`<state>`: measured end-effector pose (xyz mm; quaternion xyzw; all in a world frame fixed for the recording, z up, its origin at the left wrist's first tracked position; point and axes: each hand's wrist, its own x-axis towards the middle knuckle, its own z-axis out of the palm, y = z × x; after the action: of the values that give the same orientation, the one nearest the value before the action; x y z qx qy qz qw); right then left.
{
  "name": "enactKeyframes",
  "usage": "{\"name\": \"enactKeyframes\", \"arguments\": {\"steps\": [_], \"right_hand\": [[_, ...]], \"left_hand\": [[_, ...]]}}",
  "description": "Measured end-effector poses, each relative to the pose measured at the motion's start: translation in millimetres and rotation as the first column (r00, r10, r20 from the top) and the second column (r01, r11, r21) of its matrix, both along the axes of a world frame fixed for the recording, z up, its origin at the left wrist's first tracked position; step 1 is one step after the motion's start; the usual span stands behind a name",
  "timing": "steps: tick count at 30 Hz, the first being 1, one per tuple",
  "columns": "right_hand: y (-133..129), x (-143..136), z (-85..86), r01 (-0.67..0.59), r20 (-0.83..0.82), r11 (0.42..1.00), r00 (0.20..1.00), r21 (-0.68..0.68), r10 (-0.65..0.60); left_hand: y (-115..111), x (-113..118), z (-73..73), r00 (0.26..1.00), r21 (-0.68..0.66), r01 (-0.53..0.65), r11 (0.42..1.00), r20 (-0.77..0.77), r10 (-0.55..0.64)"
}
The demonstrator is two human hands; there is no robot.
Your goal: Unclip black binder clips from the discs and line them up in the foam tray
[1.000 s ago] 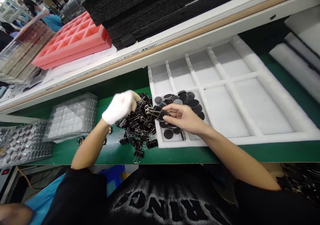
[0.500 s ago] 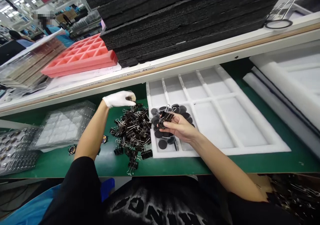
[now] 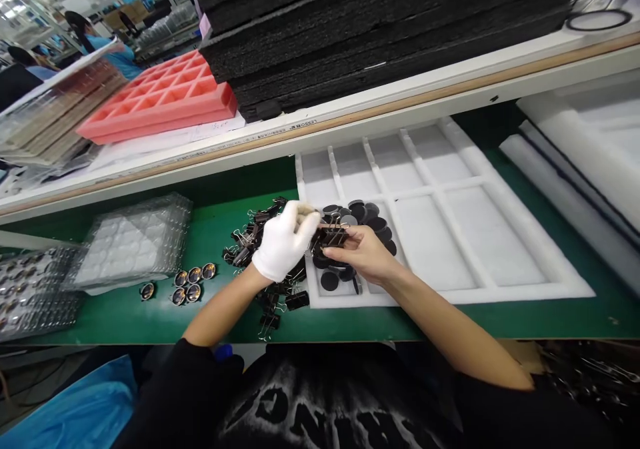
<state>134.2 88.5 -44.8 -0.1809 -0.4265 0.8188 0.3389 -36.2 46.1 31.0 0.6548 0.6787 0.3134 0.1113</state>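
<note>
Green tabletop (image 3: 125, 317) — black, silver-handled binder clip (image 3: 334, 237) in right hand (image 3: 369, 254) — left hand (image 3: 284, 244), grip unclear.

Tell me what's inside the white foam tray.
Dark discs lie heaped at the left of the tray. The right hand and black clip cover some; whatever lies beneath is hidden.

Red foam tray (image 3: 160, 106), black foam stack (image 3: 390, 29)
</note>
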Motion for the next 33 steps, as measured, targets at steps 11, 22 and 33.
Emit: {"name": "enactKeyframes", "arguments": {"steps": [11,22,33], "right_hand": [[5.2,1.5,0.3,0.071,-0.052,0.997,0.996,-0.032,-0.073],[13.1,1.4,3.7,0.230,-0.078,0.943,0.964,-0.242,-0.255],[0.8,-4.7,2.7,0.191,-0.023,0.963,0.980,-0.191,-0.199]], "left_hand": [[-23.8,-14.7,7.0,0.996,-0.269,0.059,0.961,-0.055,-0.076],[-43.3,-19.4,-4.5,0.984,-0.251,0.132,0.959,-0.082,-0.157],[-38.6,-15.2,7.8,0.972,-0.337,0.200,0.920,-0.053,-0.230]]}}
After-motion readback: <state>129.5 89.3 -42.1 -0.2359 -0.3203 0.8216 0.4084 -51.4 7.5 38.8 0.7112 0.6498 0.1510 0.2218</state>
